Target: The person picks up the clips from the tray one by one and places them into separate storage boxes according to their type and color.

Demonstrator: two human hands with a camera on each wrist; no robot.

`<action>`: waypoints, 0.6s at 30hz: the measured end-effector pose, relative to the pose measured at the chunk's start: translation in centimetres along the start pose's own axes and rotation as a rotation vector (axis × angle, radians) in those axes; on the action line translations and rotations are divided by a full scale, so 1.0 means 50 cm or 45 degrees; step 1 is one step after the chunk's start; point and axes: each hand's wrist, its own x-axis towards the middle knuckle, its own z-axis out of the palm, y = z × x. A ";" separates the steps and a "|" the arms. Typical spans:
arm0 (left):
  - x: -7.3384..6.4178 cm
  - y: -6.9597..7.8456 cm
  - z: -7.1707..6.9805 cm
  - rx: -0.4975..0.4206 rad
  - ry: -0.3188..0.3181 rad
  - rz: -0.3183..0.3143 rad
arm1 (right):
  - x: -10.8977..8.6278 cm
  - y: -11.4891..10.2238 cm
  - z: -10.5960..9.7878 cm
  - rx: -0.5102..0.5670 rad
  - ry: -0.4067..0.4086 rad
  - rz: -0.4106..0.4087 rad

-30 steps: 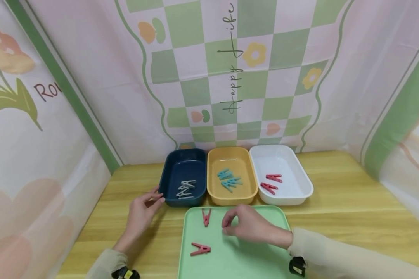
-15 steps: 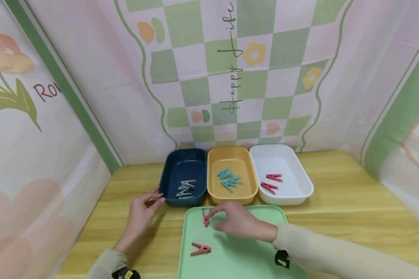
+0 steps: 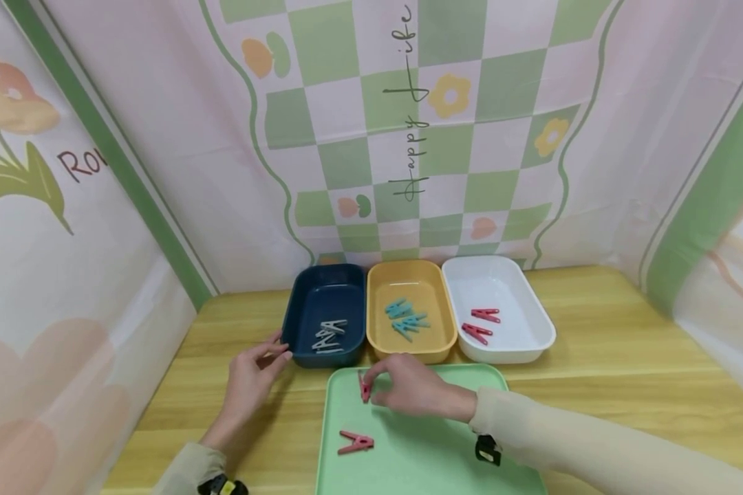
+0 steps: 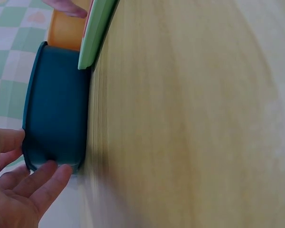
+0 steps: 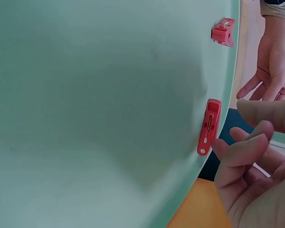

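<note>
My right hand reaches over the green tray, thumb and index finger parted beside a red clothespin. In the right wrist view a fingertip is at that clothespin's end, and the thumb stands apart from it. A second red clothespin lies nearer the tray's front left. My left hand touches the near left corner of the dark blue container. Its fairly straight fingers rest against the outer wall in the left wrist view, the thumb at the rim.
Several grey clothespins lie in the blue container. Beside it, a yellow container holds several teal clothespins. Two red clothespins lie in the white container. A patterned curtain hangs behind the wooden table.
My right hand has moved left across the green tray to the upper red clothespin. The left hand stays at the blue container's corner.
</note>
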 end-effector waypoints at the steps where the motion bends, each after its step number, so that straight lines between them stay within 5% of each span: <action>1: 0.000 0.000 0.000 0.002 -0.002 0.003 | 0.001 0.000 0.000 0.002 -0.006 0.002; 18: 0.001 -0.001 0.000 0.012 0.000 -0.007 | 0.016 -0.001 -0.005 -0.126 -0.131 -0.028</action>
